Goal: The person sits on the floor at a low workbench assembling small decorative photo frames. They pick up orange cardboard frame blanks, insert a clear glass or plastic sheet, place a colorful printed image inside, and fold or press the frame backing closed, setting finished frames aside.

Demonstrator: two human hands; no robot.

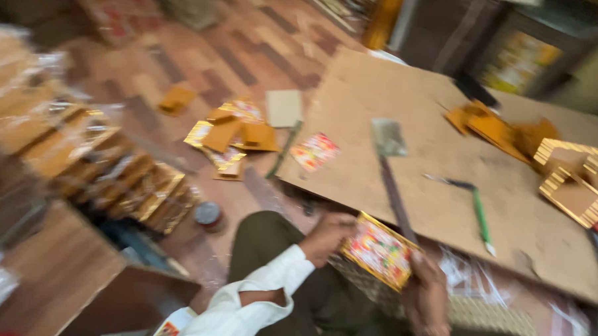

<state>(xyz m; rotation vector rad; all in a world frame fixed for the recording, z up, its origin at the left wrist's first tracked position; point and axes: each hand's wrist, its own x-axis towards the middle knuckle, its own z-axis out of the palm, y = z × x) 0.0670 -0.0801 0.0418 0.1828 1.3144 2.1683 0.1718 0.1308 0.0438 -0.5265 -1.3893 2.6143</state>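
From the head camera, looking down, everything is smeared by motion, so I can only speak for the larger shapes. My left hand is closed on the left edge of a colourful printed card with a gold border, thumb and fingers pinching it. My right hand is at the card's lower right corner; it seems curled against the edge, but the blur keeps me from telling whether it grips or only steadies. The card sits tilted between my two hands, just below the near edge of the big cardboard sheet that serves as my work surface, over my knee in dark trousers.

On the sheet lie a long dark strip running toward the card, a green-handled tool to its right, a small printed card near the left edge, some orange folded pieces farther back, and two gold-striped box frames at the right. On the tiled floor to my left is a heap of yellow card pieces, a small round tin, and stacks of wrapped gold-edged boxes.

What worries me: I hold the card by its edges only, so a hard pinch could crease or bend it, and a loose right hand could let it slip to the floor. The dark strip ends just beside the card, and I could knock it off the sheet.
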